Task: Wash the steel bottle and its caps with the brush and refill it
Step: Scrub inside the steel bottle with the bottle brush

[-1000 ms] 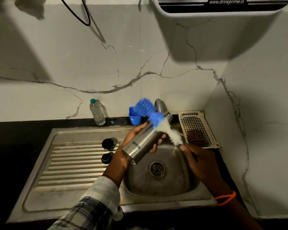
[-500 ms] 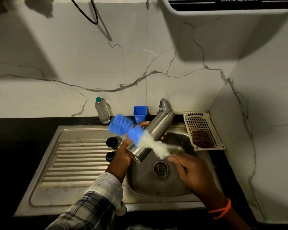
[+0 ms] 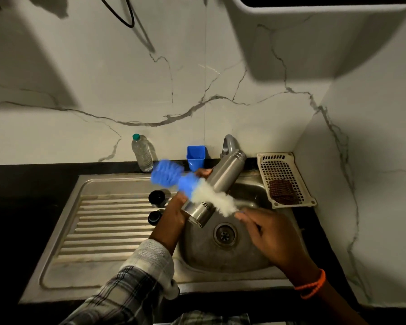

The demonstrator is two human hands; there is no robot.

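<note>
Steel bottle point(image 3: 220, 181) tilted, brush point(image 3: 192, 187) across it.

Brush point(image 3: 185, 184) blue and white, bottle point(image 3: 217, 184) bare steel, my sleeve point(image 3: 136, 277) plaid, wristband point(image 3: 313, 283) orange, cup point(image 3: 195, 158) blue, wall point(image 3: 103, 90) white veined marble.

Only one bit of writing showed. It was on the side of the steel bottle point(image 3: 217, 188), near its bottom end. The letters were dark and ran along the shiny metal. The white fluff of the brush point(image 3: 211, 198) covered the start of the word, so only "ILTO" could be read. Nothing else in the picture had words or numbers to read.
</note>
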